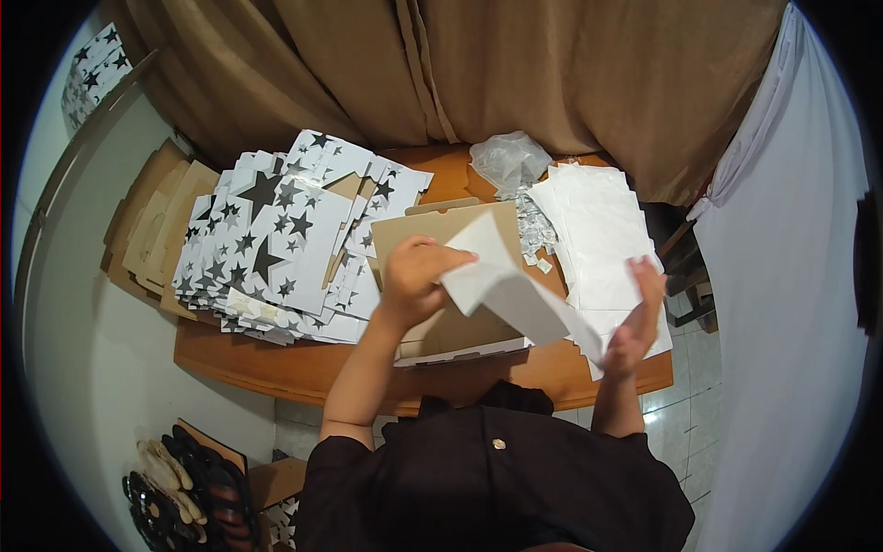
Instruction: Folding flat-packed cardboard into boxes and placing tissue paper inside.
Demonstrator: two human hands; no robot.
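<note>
A bent sheet of white paper (524,304) is stretched in the air between my hands, above an open cardboard box (405,241). My left hand (418,279) is closed on the sheet's left end, thumb on top. At the sheet's lower right end is my right hand (635,322), its fingers stretched out and the paper's edge against the base of the hand. Part of the box's brown inside is hidden by the sheet and my left arm. Right beside the box lies a stack of white paper sheets (598,221), partly under my right hand.
Star-patterned flat boxes (262,239) are piled on the left of the wooden table (230,363), with brown cardboard pieces (152,221) beyond them. A clear plastic bag (510,161) and small white packets (535,230) lie at the back. Shoes (184,488) stand at lower left.
</note>
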